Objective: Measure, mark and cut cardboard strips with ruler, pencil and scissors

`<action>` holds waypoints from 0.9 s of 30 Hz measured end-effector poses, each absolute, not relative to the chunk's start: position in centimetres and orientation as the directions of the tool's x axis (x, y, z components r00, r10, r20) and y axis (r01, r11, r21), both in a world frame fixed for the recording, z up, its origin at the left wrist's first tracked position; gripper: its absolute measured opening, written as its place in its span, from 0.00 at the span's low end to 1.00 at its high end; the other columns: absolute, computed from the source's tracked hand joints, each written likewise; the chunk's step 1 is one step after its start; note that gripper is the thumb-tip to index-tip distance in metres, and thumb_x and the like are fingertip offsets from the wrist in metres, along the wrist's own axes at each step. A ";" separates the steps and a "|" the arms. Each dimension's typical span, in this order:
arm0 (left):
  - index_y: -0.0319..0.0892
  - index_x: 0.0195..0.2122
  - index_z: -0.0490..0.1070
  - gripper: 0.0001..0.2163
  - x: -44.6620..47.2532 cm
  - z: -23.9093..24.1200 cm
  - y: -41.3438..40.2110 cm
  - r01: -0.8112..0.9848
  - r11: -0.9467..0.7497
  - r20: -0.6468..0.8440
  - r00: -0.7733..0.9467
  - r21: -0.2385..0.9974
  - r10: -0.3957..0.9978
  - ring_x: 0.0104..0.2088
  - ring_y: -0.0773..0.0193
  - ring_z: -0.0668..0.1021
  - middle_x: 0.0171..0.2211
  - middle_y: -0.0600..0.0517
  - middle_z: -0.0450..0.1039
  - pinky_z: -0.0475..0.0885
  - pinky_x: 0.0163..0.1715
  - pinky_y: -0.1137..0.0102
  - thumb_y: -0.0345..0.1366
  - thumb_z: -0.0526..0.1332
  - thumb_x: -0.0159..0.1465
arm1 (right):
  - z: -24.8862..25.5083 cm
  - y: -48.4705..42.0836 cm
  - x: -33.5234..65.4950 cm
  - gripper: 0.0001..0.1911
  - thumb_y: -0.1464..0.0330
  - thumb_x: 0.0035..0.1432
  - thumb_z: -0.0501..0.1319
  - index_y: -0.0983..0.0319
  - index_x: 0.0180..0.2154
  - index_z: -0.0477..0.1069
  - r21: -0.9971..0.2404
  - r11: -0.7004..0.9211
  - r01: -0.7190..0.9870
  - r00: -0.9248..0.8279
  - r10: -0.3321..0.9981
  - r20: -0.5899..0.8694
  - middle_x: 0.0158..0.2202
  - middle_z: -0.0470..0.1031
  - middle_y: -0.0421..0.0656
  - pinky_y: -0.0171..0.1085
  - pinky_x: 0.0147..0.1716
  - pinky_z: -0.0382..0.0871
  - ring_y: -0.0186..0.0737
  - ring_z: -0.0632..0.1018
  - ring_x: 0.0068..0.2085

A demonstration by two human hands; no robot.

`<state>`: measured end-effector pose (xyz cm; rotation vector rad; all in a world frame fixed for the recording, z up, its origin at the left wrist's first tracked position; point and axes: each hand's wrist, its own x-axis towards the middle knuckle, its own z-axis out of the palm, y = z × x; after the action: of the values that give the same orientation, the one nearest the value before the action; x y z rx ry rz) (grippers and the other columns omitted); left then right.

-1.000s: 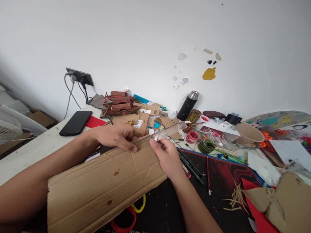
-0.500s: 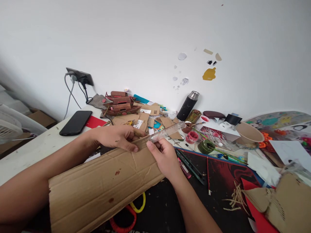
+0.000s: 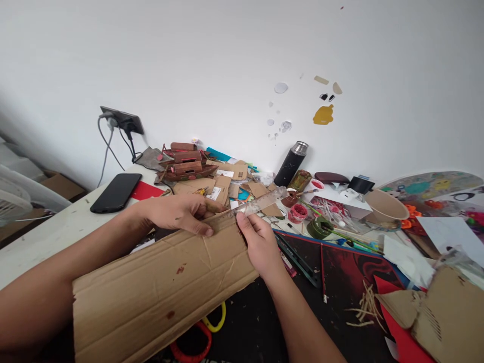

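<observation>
A long brown cardboard piece (image 3: 151,292) with creases and dark red spots is held tilted above the dark mat. My left hand (image 3: 185,212) grips its upper edge, thumb on the front face and fingers behind it. My right hand (image 3: 259,239) is closed on a clear plastic ruler (image 3: 260,202) at the cardboard's upper right corner, its thumb pressed on the ruler's near end. The ruler sticks out to the upper right, and part of it may lie behind the cardboard. Below the cardboard, the red and yellow handles of scissors (image 3: 192,345) show.
A black phone (image 3: 116,193) lies at the left. Small brown model boats (image 3: 187,164) and cardboard scraps stand at the back, near a black thermos (image 3: 291,164). Paint pots (image 3: 297,213), a beige bowl (image 3: 387,205) and a pencil (image 3: 323,272) are to the right.
My right thumb has shifted slightly right along the ruler, uncovering more of the cardboard's right corner. My left hand keeps its hold; the whole view has moved slightly.
</observation>
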<state>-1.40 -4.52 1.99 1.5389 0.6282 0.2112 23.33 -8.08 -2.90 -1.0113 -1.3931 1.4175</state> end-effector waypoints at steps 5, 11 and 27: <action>0.44 0.65 0.75 0.22 -1.4 1.8 -4.4 0.241 0.053 -0.234 0.830 0.969 0.507 0.35 0.59 0.87 0.43 0.47 0.87 0.79 0.31 0.74 0.44 0.71 0.72 | -2.5 -8.0 23.3 0.30 0.39 0.62 0.67 0.57 0.28 0.70 -0.998 0.062 -0.011 -0.260 0.964 0.063 0.29 0.71 0.40 0.40 0.37 0.67 0.42 0.70 0.33; 0.42 0.60 0.77 0.19 -1.6 1.6 -4.3 0.248 0.059 -0.242 0.821 0.967 0.516 0.33 0.58 0.87 0.42 0.46 0.87 0.80 0.30 0.73 0.45 0.71 0.72 | -2.6 -8.1 23.2 0.29 0.40 0.62 0.67 0.57 0.27 0.68 -0.998 0.054 -0.031 -0.260 0.964 0.060 0.29 0.70 0.39 0.40 0.37 0.68 0.42 0.71 0.34; 0.46 0.67 0.74 0.24 -1.3 1.8 -4.2 0.232 0.057 -0.230 0.844 0.971 0.484 0.37 0.57 0.88 0.45 0.47 0.87 0.80 0.32 0.72 0.45 0.70 0.73 | -3.2 -8.1 23.3 0.22 0.46 0.60 0.72 0.58 0.35 0.75 -0.999 -0.024 -0.028 -0.317 0.948 -0.014 0.33 0.77 0.41 0.40 0.36 0.70 0.43 0.76 0.34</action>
<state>-1.34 -4.22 1.76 1.5288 0.5916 0.2089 23.31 -8.11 -3.24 -1.0296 -1.4090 1.4723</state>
